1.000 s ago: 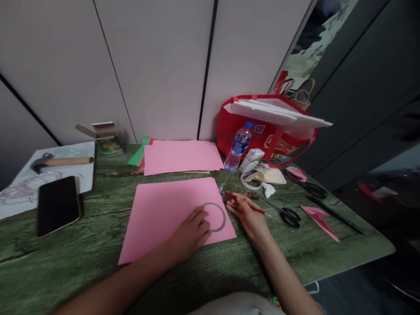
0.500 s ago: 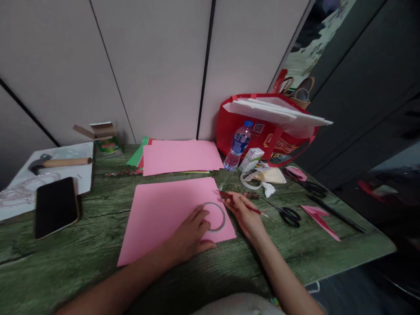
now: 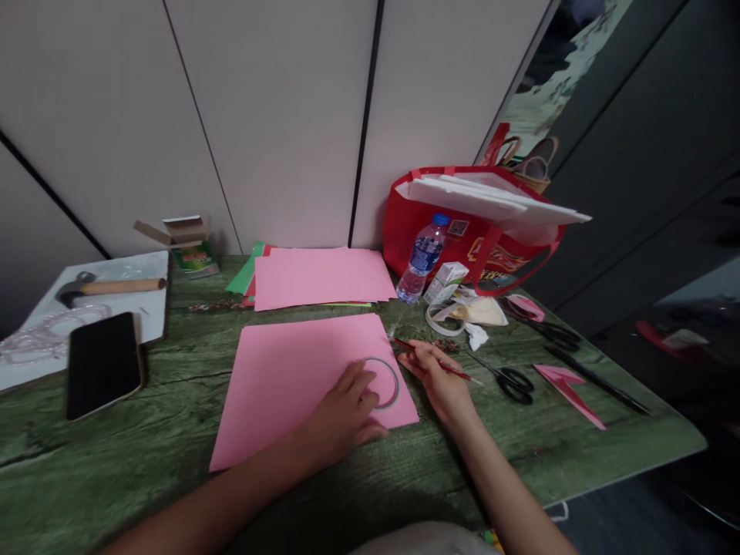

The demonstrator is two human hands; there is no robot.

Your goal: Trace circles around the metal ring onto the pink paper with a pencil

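Note:
A sheet of pink paper lies before me, with a thin grey ring flat near its right edge. My left hand rests on the paper, its bent fingers over the ring's left side and holding it down; that part of the rim is hidden. Just off the paper's right edge, my right hand grips a slim red pencil. The pencil slants, its tip toward the paper and its pale end pointing right, above the table.
Behind lies a stack of coloured paper. A water bottle and red bag stand back right. Rightward are a tape roll, scissors and folded pink paper. A phone and hammer lie left.
The view has shifted slightly, so everything sits a little further right. The pencil tip has drawn back slightly from the paper's edge. My left hand stays at the ring.

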